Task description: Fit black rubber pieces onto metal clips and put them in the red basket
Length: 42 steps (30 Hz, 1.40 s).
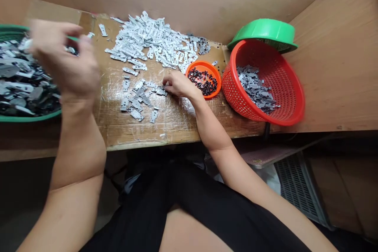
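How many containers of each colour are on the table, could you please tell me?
Green: 2, the green tub at the left and the green basket at the right
Red: 1, the red basket
Orange: 1, the orange dish
Total: 4

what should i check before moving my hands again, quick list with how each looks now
1. Right hand beside the loose metal pieces: ok.
2. Right hand's grip on a piece: cannot tell, the contact is too small to judge.
3. Left hand holding something: cannot tell, it is blurred.
4. Orange dish stocked with small dark bits: ok.
5. Pale strips all in one heap: not ok, a few lie apart.
6. Red basket holding grey plates: ok.
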Each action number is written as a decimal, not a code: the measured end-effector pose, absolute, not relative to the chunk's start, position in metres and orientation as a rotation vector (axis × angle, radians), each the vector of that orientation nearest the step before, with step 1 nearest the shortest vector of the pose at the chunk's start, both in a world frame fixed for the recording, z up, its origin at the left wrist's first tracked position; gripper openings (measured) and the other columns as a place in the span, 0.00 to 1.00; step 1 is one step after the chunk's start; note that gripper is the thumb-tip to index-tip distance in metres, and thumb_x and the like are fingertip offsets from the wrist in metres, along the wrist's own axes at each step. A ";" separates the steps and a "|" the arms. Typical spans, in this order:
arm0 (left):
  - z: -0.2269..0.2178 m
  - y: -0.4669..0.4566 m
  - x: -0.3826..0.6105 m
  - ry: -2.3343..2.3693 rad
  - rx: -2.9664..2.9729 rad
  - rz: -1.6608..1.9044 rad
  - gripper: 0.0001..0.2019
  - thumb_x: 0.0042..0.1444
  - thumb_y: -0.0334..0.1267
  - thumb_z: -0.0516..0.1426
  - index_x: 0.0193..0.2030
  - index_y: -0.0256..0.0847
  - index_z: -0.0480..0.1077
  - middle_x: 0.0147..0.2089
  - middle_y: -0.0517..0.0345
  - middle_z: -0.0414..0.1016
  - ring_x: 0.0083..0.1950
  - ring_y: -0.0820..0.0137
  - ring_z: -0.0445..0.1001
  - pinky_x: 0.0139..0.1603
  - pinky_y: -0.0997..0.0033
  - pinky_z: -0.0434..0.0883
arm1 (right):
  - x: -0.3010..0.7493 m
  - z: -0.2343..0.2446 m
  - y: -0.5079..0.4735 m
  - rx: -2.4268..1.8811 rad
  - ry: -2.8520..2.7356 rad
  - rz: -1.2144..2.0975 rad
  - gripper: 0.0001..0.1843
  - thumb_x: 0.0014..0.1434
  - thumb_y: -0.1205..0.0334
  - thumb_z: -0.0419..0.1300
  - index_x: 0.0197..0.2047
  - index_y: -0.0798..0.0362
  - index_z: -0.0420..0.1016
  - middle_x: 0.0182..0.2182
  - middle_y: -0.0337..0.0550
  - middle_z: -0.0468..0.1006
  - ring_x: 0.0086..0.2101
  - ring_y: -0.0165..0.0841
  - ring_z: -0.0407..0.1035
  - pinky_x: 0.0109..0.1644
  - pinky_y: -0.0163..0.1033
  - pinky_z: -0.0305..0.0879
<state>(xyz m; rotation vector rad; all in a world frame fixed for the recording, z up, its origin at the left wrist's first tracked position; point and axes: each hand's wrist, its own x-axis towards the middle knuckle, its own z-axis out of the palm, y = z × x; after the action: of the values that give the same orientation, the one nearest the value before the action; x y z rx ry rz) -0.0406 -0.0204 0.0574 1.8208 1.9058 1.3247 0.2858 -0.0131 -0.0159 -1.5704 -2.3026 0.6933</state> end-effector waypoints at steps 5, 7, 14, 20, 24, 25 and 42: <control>0.038 -0.030 0.024 1.406 1.581 0.773 0.13 0.80 0.31 0.69 0.38 0.38 0.87 0.41 0.49 0.93 0.37 0.64 0.86 0.45 0.64 0.80 | 0.281 -0.014 -0.018 -1.476 -2.414 0.508 0.11 0.77 0.76 0.68 0.45 0.50 0.84 0.49 0.49 0.83 0.51 0.45 0.75 0.63 0.52 0.71; 0.026 -0.026 0.033 1.331 1.364 0.670 0.21 0.83 0.35 0.70 0.32 0.41 0.82 0.37 0.48 0.90 0.32 0.65 0.84 0.41 0.64 0.77 | 0.276 -0.017 -0.023 -1.426 -2.405 0.352 0.13 0.84 0.74 0.63 0.47 0.49 0.83 0.50 0.49 0.82 0.52 0.45 0.74 0.61 0.51 0.69; 0.006 -0.015 0.036 1.209 1.108 0.752 0.21 0.73 0.26 0.75 0.29 0.42 0.78 0.32 0.51 0.87 0.32 0.69 0.83 0.41 0.69 0.76 | 0.258 -0.038 -0.020 -1.239 -2.448 0.156 0.16 0.92 0.68 0.57 0.51 0.49 0.84 0.47 0.49 0.81 0.51 0.45 0.72 0.63 0.54 0.69; 0.014 -0.004 0.021 1.356 1.100 1.017 0.19 0.71 0.16 0.72 0.33 0.39 0.77 0.33 0.59 0.84 0.37 0.70 0.82 0.54 0.63 0.84 | 0.313 -0.018 -0.009 -1.632 -2.070 0.322 0.14 0.82 0.73 0.65 0.44 0.49 0.86 0.42 0.48 0.84 0.47 0.46 0.76 0.61 0.56 0.73; 0.025 -0.001 0.014 1.418 1.081 1.116 0.25 0.75 0.13 0.69 0.31 0.41 0.72 0.32 0.65 0.78 0.39 0.73 0.83 0.59 0.61 0.86 | 0.326 0.000 -0.019 -1.814 -2.180 0.507 0.14 0.70 0.79 0.68 0.37 0.51 0.85 0.35 0.49 0.81 0.41 0.44 0.75 0.58 0.57 0.73; 0.027 -0.001 0.013 1.414 1.072 1.122 0.27 0.76 0.13 0.68 0.29 0.42 0.70 0.31 0.65 0.76 0.39 0.72 0.84 0.58 0.60 0.86 | 0.323 0.002 -0.023 -1.822 -2.226 0.541 0.13 0.68 0.79 0.69 0.37 0.51 0.86 0.34 0.48 0.81 0.40 0.44 0.75 0.57 0.57 0.73; -0.004 -0.001 0.019 1.239 1.225 0.733 0.16 0.62 0.25 0.75 0.34 0.45 0.75 0.30 0.56 0.82 0.42 0.56 0.94 0.58 0.53 0.90 | 0.279 0.003 -0.037 -1.407 -2.144 0.975 0.15 0.64 0.75 0.67 0.33 0.46 0.71 0.34 0.38 0.79 0.37 0.34 0.69 0.47 0.47 0.65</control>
<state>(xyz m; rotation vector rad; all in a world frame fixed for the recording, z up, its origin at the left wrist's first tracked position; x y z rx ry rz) 0.0194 -0.0014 -0.0042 1.2251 1.2391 0.7334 0.2791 -0.0371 0.0026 -1.4068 -2.1442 0.9750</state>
